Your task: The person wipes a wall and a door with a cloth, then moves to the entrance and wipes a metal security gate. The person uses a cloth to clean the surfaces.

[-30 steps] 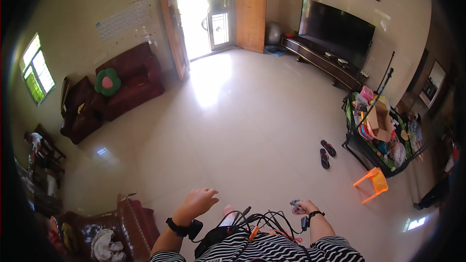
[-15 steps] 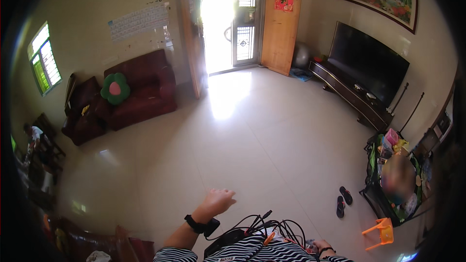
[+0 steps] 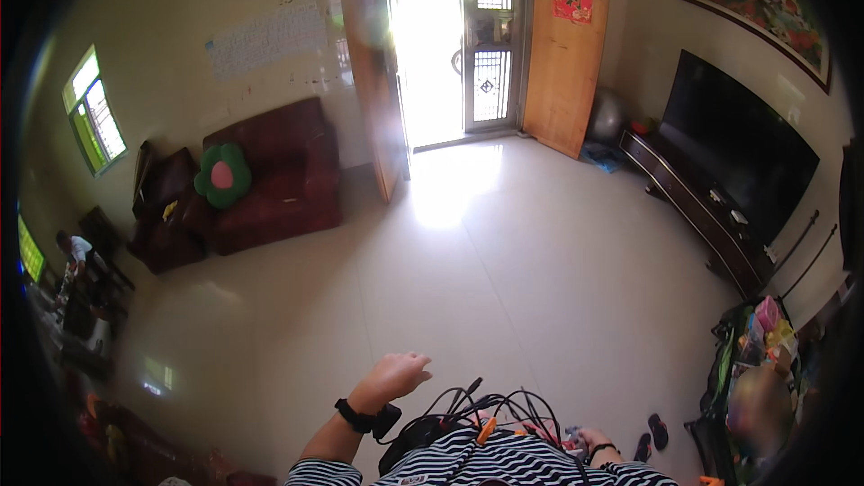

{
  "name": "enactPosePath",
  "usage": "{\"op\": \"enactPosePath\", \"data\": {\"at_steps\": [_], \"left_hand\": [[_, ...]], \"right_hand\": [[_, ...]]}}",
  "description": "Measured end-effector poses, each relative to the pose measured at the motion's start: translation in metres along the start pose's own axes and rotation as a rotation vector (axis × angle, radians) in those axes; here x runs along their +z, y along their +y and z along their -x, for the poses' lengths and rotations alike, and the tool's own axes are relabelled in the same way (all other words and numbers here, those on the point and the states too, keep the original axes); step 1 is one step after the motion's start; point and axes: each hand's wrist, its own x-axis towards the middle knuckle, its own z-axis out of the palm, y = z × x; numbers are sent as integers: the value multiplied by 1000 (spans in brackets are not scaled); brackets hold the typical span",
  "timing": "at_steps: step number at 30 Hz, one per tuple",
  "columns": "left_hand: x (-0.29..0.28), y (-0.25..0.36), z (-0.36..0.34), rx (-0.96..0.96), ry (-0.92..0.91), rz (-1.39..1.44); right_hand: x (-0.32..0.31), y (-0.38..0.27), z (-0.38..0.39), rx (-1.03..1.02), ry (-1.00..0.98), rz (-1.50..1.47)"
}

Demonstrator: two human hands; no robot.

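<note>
My left hand (image 3: 391,380) is held out in front of my body over the tiled floor (image 3: 432,297), back upward, fingers loosely curled and nothing visible in them. A black watch-like band (image 3: 364,418) is on that wrist. Low at my right side, my right hand (image 3: 594,441) is curled against a small greyish-blue thing (image 3: 572,437), too small to make out. A dark band circles the right wrist. Between my hands, black cables (image 3: 486,405) loop out from the front of my striped shirt (image 3: 486,463), with an orange clip (image 3: 487,430) among them.
A dark red sofa (image 3: 279,171) with a green flower cushion (image 3: 223,175) stands left of the open doorway (image 3: 427,54). A TV (image 3: 742,144) on a dark cabinet (image 3: 684,193), slippers (image 3: 658,432) and a toy-filled pen (image 3: 720,369) are right. A person (image 3: 76,247) sits far left.
The view has shifted: doorway, TV and pen now lie further right and look larger. The slippers and orange stool have slid toward the lower edge. Both hands keep nearly the same pose.
</note>
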Motion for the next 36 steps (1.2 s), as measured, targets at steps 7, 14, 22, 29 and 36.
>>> {"op": "enactPosePath", "data": {"at_steps": [7, 14, 22, 29, 36], "left_hand": [[-35, -43, -130, -107, -61, 118], [-85, -158, -276, -164, 3, 122], [-181, -241, -473, -51, 38, 38], [-187, -277, -637, 35, -136, 123], [-235, -300, -798, -81, -202, 52]], "right_hand": [[143, -287, -98, -306, -397, 146], [265, -435, -137, -359, -424, 281], [247, -487, -192, -80, 27, 249], [252, -559, -208, 216, 171, 85], [276, -732, -341, 173, -43, 9]]}}
